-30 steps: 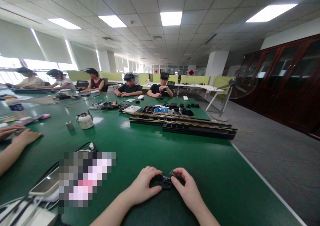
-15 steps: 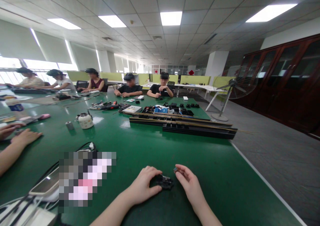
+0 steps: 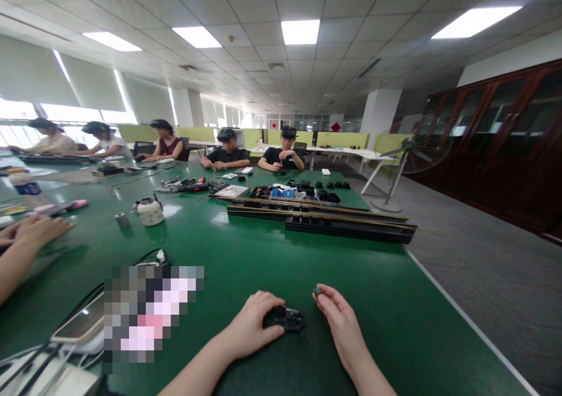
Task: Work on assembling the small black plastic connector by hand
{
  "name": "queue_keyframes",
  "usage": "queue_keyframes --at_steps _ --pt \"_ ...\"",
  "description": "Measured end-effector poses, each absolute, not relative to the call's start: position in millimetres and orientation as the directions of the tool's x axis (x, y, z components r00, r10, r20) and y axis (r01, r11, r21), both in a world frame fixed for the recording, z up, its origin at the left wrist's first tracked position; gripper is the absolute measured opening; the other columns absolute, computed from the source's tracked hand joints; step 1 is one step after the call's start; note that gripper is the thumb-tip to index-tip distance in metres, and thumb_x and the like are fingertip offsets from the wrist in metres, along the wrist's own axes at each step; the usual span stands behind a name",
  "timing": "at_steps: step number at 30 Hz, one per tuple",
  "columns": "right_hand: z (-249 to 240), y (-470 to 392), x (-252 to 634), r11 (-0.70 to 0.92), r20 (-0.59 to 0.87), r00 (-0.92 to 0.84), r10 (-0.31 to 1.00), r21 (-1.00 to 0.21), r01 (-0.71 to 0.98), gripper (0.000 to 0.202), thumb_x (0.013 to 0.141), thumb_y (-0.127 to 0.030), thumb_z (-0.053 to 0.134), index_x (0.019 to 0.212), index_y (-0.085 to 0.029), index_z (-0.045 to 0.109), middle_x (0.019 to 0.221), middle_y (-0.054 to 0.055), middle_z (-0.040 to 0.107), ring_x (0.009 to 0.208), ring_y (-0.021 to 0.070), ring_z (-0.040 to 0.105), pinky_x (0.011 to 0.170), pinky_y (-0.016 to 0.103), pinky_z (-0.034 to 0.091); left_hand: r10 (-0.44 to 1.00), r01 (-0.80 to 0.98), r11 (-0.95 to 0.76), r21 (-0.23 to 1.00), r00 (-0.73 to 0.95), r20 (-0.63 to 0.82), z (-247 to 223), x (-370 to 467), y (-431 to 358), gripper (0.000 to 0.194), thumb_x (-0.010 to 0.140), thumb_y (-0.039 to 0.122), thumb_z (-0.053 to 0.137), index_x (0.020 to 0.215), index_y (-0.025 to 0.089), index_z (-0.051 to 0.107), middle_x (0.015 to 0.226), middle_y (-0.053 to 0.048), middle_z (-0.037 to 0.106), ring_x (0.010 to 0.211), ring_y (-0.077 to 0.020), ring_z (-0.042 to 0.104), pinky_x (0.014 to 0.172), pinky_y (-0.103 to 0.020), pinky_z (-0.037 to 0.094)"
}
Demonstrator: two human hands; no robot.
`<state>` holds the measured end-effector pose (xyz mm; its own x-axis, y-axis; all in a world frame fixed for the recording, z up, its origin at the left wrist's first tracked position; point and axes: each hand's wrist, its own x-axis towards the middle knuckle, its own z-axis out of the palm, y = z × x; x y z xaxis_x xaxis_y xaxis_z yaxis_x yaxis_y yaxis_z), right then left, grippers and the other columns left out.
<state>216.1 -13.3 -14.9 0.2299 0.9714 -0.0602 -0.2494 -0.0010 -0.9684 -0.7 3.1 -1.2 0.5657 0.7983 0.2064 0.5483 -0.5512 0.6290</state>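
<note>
On the green table [image 3: 421,326] near its front lies a small black part [image 3: 290,319] with fine metallic detail on top. My left hand [image 3: 257,324] grips its left end between thumb and fingers. To the right, a little above the table, my right hand [image 3: 337,314] pinches a tiny grey-green piece [image 3: 317,291] between thumb and fingertips. The tiny piece and the black part are apart.
Long black rails [image 3: 351,230] with thin rods lie across the middle. A white kettle-shaped pot [image 3: 150,211] and a grey cylinder [image 3: 122,220] stand left. A phone [image 3: 79,323] with cables is nearer. Another person's hands [image 3: 41,231] rest at far left.
My right hand has moved slightly right, away from the black part, and the tiny piece has turned in its fingers. The other person's hands at the left have shifted together.
</note>
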Motion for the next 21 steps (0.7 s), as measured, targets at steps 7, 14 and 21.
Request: queue_keyframes --at_steps 7,14,21 --pt "-11.7 -13.2 215.8 0.005 -0.088 0.256 0.963 -0.940 -0.342 0.044 0.058 -0.048 0.073 0.092 -0.019 0.066 0.093 0.006 0.068 0.095 0.0251 0.062 0.091 0.041 0.044 0.798 0.550 -0.553 0.626 0.566 0.207 -2.1 -0.9 3.4 0.038 0.074 0.026 0.066 0.111 0.024 0.057 0.107 -0.005 0.061 0.101 -0.0239 0.051 0.092 -0.036 0.039" --pt "-8.0 -13.7 215.4 0.018 -0.082 0.263 0.961 -0.935 -0.354 0.042 0.058 -0.047 0.073 0.089 -0.020 0.065 0.091 0.006 0.068 0.094 0.0251 0.062 0.088 0.040 0.047 0.802 0.539 -0.544 0.643 0.561 0.208 -1.2 -0.9 4.2 0.040 0.072 0.022 0.068 0.110 0.022 0.058 0.105 -0.004 0.061 0.101 -0.0226 0.051 0.092 -0.034 0.038" --pt "-10.8 -13.8 215.6 0.007 -0.116 0.269 0.956 -0.910 -0.415 0.047 0.054 -0.045 0.078 0.090 -0.019 0.065 0.089 0.004 0.069 0.093 0.0221 0.061 0.092 0.038 0.043 0.801 0.547 -0.544 0.636 0.564 0.201 -1.9 -0.3 4.7 0.039 0.072 0.023 0.068 0.110 0.023 0.058 0.105 -0.004 0.061 0.101 -0.0228 0.051 0.093 -0.035 0.038"
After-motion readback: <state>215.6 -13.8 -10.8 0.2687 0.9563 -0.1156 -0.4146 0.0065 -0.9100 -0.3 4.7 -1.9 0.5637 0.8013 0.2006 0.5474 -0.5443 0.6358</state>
